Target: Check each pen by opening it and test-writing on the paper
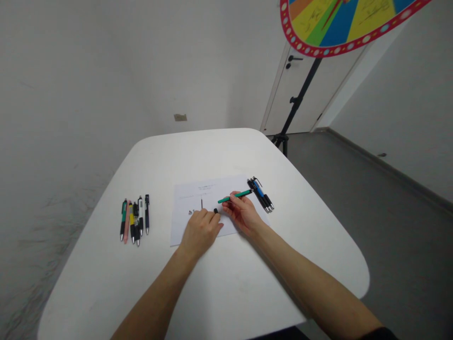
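In my right hand (244, 215) is a green pen barrel (235, 196), pinched between thumb and fingers and held tilted above the paper. My left hand (202, 230) lies low over the paper with its fingers curled, closed at a short black pen part (215, 210) that shows at the fingertips. A thin dark pen refill (201, 203) lies on the printed white sheet (180, 226), just beyond the left fingers. Some tiny dark and metallic parts (191, 212) sit left of it; their exact kind is too small to tell.
On the left of the white table (198, 151) lies a row of several pens (131, 222). Another group of black and blue pens (261, 194) touches the paper's right side. Beyond the table stand a colourful prize wheel (339, 28) on a black tripod and a door (297, 89).
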Tool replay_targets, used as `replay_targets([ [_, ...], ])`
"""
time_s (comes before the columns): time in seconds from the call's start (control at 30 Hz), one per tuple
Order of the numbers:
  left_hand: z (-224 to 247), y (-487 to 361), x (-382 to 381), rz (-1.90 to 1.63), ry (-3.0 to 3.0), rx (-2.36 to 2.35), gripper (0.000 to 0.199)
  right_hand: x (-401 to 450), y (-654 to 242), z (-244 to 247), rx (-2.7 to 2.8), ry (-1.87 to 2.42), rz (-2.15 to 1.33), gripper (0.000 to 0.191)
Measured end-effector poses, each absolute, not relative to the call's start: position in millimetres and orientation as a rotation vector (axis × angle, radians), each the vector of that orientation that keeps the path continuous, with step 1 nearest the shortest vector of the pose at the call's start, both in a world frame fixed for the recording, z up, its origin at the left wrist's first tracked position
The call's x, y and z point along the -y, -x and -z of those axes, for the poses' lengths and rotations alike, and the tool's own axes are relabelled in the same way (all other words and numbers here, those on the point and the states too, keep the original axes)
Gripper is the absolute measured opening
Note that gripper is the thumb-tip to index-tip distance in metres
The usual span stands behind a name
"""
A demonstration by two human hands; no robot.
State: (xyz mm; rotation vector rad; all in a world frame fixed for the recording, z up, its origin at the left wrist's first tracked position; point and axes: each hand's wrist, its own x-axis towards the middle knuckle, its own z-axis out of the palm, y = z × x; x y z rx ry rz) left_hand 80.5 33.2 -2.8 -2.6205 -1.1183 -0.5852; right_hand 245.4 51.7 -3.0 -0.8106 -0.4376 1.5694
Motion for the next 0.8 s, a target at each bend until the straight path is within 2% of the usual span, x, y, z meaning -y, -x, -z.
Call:
replay_targets([
  [0.27, -7.0, -60.0, -32.9, 0.415, 2.580, 1.238, 0.009, -53.7, -242.0, 5.7, 0.653, 0.905, -1.519, 0.038],
  [0.37, -8.0, -55.7, -33.2, 0.394, 2.586, 1.261, 0.008, -55.7, -237.8, 7.9, 0.939, 1.025, -1.391, 0.030],
  [0.53, -8.4, -53.1, -33.9, 0.397, 2.599, 1.280, 0.007, -53.2, -233.8, 1.6, 1.523, 1.210, -0.993, 0.010],
  [0.8, -6.8, -51.7, -34.6, 0.426, 2.616, 1.296, 0.006, -52.9, -231.1, -6.2, 1.758, 1.273, -0.859, 0.012],
])
